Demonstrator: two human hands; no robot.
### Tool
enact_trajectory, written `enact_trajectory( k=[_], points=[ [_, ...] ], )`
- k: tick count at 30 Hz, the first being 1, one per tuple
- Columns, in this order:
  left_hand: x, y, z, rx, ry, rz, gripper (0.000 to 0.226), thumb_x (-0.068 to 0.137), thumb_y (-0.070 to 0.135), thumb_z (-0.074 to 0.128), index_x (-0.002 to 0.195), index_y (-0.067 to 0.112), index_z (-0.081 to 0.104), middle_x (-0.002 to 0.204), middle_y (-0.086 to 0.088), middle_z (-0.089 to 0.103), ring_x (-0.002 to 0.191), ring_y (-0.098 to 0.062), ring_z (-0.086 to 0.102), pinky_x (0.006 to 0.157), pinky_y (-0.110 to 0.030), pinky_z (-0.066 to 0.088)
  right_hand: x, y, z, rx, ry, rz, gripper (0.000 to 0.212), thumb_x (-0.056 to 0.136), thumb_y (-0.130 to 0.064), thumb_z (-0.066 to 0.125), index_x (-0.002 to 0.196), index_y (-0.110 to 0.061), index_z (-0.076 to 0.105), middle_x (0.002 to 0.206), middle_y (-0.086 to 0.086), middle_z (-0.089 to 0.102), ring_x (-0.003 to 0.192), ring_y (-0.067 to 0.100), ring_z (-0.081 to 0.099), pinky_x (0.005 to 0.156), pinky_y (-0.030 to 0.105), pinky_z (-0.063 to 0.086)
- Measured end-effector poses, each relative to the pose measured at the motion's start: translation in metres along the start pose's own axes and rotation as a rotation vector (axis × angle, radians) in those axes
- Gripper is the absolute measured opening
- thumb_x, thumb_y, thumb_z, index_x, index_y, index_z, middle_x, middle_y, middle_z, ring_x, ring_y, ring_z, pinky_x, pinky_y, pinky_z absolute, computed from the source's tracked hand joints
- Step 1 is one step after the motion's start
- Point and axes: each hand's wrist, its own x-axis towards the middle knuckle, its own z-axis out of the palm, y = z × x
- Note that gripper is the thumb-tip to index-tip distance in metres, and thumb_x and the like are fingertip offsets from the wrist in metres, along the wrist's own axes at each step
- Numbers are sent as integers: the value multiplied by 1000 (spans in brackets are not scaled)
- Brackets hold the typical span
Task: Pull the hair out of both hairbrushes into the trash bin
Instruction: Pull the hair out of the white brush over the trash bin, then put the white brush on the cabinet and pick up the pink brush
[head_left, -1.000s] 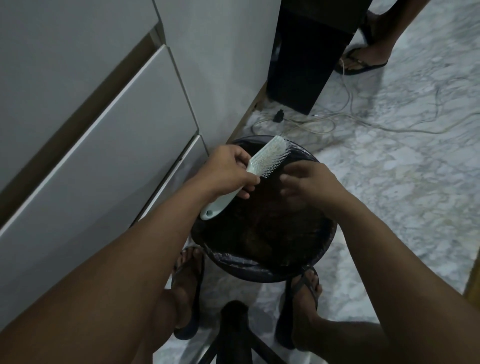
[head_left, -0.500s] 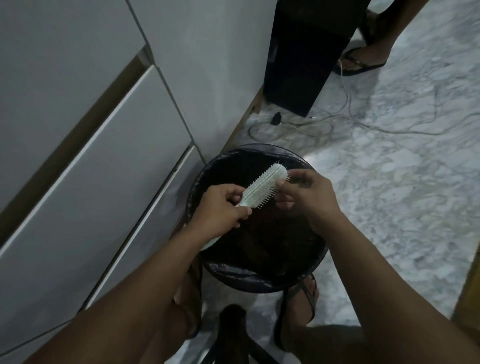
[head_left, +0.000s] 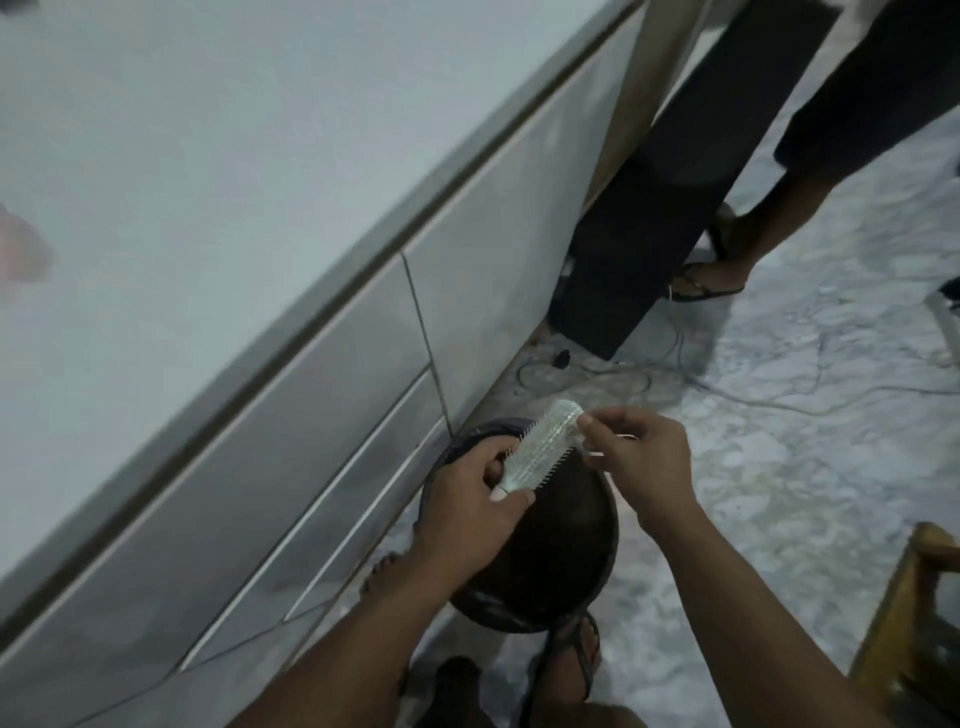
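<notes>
Both forearms reached forward; the left hand (head_left: 470, 512) gripped a white hairbrush (head_left: 545, 446) while the right hand (head_left: 641, 460) pinched at its bristles above the trash bin (head_left: 605, 564).

**Hand and Arm Position**

Both bare forearms extend forward from the lower frame edge. Left hand (head_left: 470, 512): fingers curled closed around a handle, thumb pressed along the top. Right hand (head_left: 641, 460): raised slightly higher, thumb and forefinger pinched together, remaining fingers loosely bent.

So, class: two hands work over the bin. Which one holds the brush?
The left hand: its grip wraps the white hairbrush by the handle. The right hand only pinches at the bristles.
</notes>
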Motion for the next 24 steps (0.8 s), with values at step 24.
enact_trajectory(
  k=[24],
  points=[
    [-99, 196, -178, -232, 601, 116, 46, 74, 3, 64, 111, 29, 54, 88, 1, 63, 73, -23, 67, 68, -50, 59, -92, -319, 91, -99, -404, -300, 37, 83, -12, 69, 119, -7, 61, 96, 10, 71, 81, 21, 72, 67, 35, 62]
  ],
)
